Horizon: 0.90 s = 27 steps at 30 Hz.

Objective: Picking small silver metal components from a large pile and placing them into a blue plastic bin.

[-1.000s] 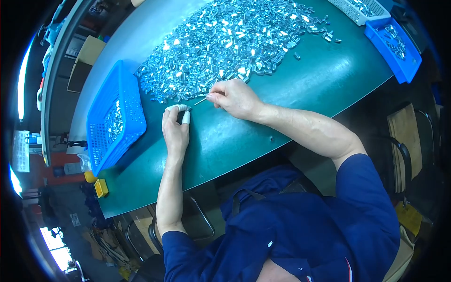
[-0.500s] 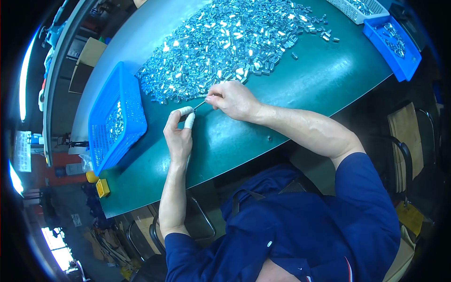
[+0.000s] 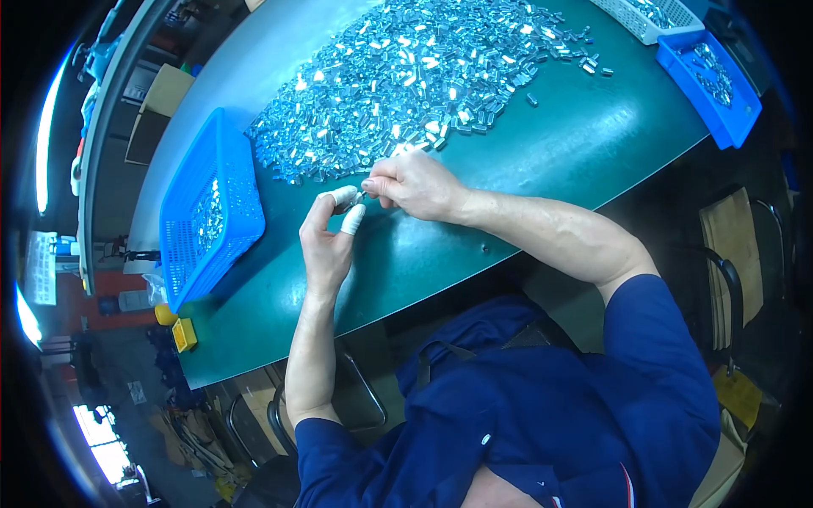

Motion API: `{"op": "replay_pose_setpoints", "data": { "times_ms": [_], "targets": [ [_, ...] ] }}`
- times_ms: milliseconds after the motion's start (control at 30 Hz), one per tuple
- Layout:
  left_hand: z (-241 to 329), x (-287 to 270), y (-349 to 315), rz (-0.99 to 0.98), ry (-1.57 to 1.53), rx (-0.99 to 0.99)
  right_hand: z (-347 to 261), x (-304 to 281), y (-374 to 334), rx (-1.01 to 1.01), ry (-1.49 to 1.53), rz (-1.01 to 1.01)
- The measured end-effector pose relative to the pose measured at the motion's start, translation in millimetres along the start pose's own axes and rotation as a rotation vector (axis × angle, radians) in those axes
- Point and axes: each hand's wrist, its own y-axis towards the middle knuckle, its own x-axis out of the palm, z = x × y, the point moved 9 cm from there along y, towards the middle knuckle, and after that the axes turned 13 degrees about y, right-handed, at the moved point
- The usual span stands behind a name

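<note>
My left hand (image 3: 329,241), with white wraps on thumb and forefinger, pinches a small shiny metal piece (image 3: 359,198) between those two fingertips. Close against it on the right, my right hand (image 3: 418,186) is closed around a thin metal rod; its fingers now hide most of that rod. Both hands are held over the green tabletop (image 3: 415,262), just below the near edge of a wide pile of small shiny metal pieces (image 3: 398,85).
On the left stands a blue mesh basket (image 3: 241,195) with metal pieces inside. A small yellow box (image 3: 184,335) sits near the table's left corner. At the far right are a blue tray (image 3: 737,127) and a white basket (image 3: 631,19), both holding metal pieces.
My hands have come closer together: the left moved slightly right, the right slightly left. Less of the thin rod shows between them. The pile and containers look the same.
</note>
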Motion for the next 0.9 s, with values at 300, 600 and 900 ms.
{"op": "replay_pose_setpoints", "data": {
  "times_ms": [300, 600, 900],
  "targets": [
    [11.5, 0.2, -0.5, 0.032, 0.151, 0.085, 1.4, 6.6, -2.2, 0.042, 0.097, -0.025],
    [14.5, -8.0, -5.2, 0.020, 0.246, 0.123, 20.5, 9.7, -7.4, 0.357, 0.301, -0.052],
    [-48.5, -148.0, 5.7, 0.337, 0.677, 0.048, 36.3, -6.8, 0.8, 0.387, 0.344, 0.093]
  ]
}}
